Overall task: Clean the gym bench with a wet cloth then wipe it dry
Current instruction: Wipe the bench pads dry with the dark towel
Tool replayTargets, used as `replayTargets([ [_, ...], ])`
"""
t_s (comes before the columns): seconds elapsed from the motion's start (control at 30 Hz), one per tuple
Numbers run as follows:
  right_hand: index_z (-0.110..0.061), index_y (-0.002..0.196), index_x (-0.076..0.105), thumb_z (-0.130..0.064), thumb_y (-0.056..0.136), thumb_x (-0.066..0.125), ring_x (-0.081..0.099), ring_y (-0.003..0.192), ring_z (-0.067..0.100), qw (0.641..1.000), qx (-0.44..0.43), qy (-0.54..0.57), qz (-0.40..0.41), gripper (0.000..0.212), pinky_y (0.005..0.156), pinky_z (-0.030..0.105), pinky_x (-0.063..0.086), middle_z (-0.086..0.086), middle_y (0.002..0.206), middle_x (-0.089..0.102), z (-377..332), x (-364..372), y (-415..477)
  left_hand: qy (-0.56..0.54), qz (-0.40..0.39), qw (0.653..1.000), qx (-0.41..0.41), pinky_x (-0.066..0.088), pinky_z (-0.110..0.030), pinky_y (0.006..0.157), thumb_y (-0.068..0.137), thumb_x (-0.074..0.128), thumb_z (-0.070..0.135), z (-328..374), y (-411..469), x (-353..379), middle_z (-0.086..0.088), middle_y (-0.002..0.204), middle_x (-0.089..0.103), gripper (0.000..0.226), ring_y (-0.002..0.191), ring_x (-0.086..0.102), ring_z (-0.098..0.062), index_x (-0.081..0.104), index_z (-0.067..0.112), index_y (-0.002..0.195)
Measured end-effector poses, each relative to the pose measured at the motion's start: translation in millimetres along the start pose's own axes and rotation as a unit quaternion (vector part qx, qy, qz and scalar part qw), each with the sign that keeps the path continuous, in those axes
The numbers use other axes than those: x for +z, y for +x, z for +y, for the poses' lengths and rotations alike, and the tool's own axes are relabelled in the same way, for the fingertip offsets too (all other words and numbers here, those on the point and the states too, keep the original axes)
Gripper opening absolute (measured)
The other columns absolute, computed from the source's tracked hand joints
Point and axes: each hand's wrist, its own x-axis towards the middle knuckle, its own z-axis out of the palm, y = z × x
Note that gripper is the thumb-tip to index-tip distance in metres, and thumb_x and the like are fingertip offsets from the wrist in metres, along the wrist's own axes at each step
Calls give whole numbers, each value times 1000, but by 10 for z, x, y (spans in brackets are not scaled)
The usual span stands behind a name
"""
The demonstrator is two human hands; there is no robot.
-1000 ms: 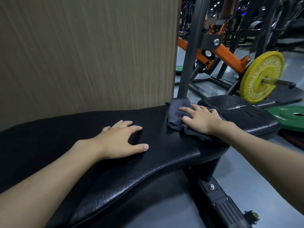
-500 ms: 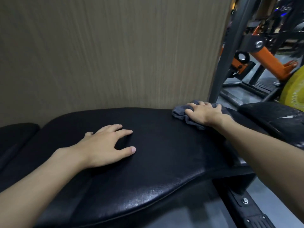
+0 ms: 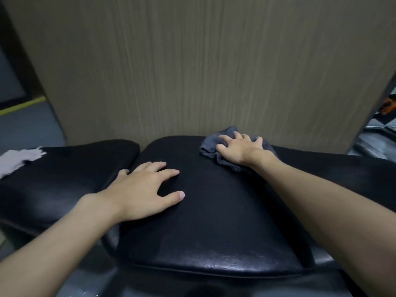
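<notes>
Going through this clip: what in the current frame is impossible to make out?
Head view only:
- Grey cloth: middle hidden under right hand; wet or dry not visible.
- White cloth: blurred, cut by left edge.
- Bench: right part hidden by right forearm.
- Orange equipment: mostly behind the panel, cut by right edge.

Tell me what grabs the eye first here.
The glossy black bench pad fills the centre. On it, the right hand presses a dark grey cloth at the far edge by the wood-grain panel, while the left hand rests flat nearer the middle. A pale cloth lies on the neighbouring pad, far left.
</notes>
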Motion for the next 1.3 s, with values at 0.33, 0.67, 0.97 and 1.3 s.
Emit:
replayTargets([
  [0.33, -46, 154, 21, -58, 94, 20, 8, 151, 30, 994, -113, 4, -1, 61, 113, 65, -1, 4, 167, 8, -1415, 102, 112, -21, 64, 998, 4, 38, -29, 101, 81, 43, 78, -475, -371, 19, 19, 131, 38, 73, 125, 39, -6, 44, 35, 140],
  [0.67, -51, 150, 25, -55, 94, 24, 2, 153, 24, 973, -231, 22, -2, 56, 118, 58, -4, 0, 167, 7, -1367, 125, -303, 3, 68, 998, 14, 36, -34, 104, 68, 24, 87, -208, -516, 55, 21, 126, 41, 87, 122, 38, -7, 47, 36, 135],
  [0.97, -50, 151, 24, -55, 95, 23, 2, 153, 22, 984, -176, 30, 9, 56, 119, 57, -4, 0, 167, 8, -235, 79, -519, 24, 23, 998, 49, 31, -44, 106, 70, 22, 87, 541, -239, 92, 20, 137, 34, 87, 133, 29, -8, 37, 43, 144],
  [1.3, -52, 150, 24, -54, 93, 23, 3, 153, 19, 998, -41, 37, 17, 56, 119, 57, -3, -2, 167, 9, 1535, 0, -946, 30, -6, 987, 159, 31, -43, 106, 81, 35, 81, 1836, 223, 181, 19, 138, 34, 73, 132, 30, -10, 37, 43, 144],
])
